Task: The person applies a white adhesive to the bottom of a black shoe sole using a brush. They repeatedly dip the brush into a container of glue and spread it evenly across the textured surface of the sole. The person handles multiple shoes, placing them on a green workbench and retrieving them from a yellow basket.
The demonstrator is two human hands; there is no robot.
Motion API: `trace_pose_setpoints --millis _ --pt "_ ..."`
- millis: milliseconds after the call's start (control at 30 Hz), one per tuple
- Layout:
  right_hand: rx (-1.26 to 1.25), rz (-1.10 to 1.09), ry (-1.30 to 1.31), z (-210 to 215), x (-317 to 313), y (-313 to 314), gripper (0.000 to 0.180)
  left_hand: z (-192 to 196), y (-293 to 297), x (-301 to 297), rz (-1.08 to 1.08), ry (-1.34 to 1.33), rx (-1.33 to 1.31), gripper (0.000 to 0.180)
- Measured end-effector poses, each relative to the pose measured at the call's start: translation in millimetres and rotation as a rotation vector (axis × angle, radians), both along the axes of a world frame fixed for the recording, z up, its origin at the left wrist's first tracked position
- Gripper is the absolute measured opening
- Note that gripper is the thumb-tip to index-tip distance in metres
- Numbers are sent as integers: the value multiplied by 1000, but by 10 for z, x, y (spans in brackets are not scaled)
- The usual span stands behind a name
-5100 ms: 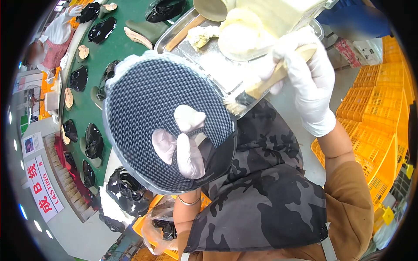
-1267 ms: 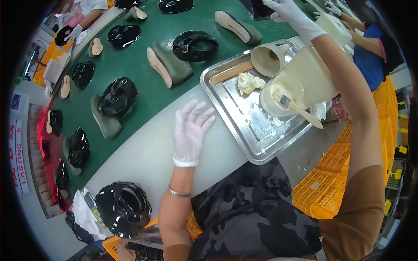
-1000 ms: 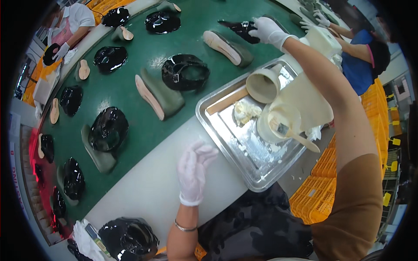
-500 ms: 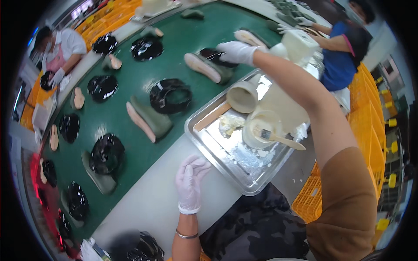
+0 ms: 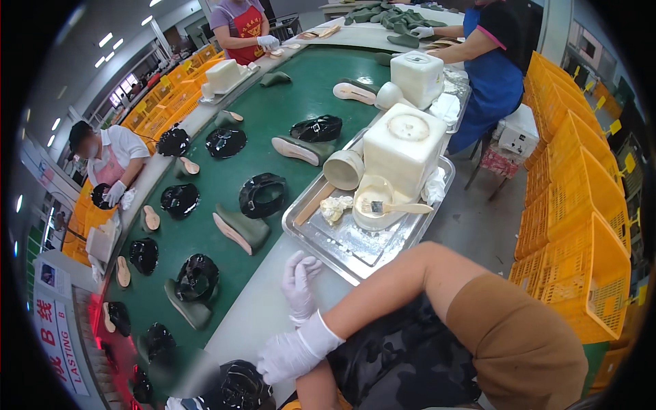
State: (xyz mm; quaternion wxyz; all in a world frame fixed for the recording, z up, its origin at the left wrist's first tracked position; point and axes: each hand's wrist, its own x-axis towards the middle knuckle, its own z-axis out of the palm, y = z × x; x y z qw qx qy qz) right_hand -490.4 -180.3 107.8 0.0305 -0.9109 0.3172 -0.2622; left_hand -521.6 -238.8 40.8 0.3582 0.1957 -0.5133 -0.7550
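My left hand (image 5: 299, 283), in a white glove, is loosely curled above the white table edge (image 5: 253, 287), fingers bent in, with nothing visible in them. My right hand (image 5: 292, 355), gloved too, crosses over my left forearm, its fingers bent down and partly hidden; whether it grips anything is unclear. Just left of it is a glossy black shoe upper (image 5: 242, 386). Beyond my left hand stands a metal tray (image 5: 321, 239) with a white square jug (image 5: 404, 154), a cup (image 5: 344, 169), a glue pot (image 5: 372, 217) and a brush (image 5: 403, 208) lying across the pot.
Black uppers (image 5: 263, 196) and green shoe lasts (image 5: 242, 229) with pale insoles lie on the green belt (image 5: 232, 174). Orange crates (image 5: 574, 263) line the right side. Co-workers stand at the far left (image 5: 113, 160), far end (image 5: 239, 31) and far right (image 5: 478, 61).
My right hand has come back from the black upper on the far last to my left forearm. That upper remains there. My left hand stays near the tray. The view has tilted up.
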Motion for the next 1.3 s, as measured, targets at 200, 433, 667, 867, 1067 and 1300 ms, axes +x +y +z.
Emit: trace_pose_setpoints --millis 200,433,667,867,1067,1300 --pt "45 2 20 -237 232 7 9 56 16 24 17 -41 -72 28" --pt "-61 2 -141 101 279 -33 10 7 42 -2 3 -33 -103 27" --pt "-123 -75 147 -253 435 -191 8 17 19 42 13 -36 -84 26" --pt "-114 -18 54 -259 453 -307 12 22 17 30 1 -34 -73 25" --pt "241 -74 -58 95 303 -116 19 -34 7 34 -7 -24 -56 26" --pt "245 33 -523 352 -91 69 18 17 28 64 69 -79 -135 28"
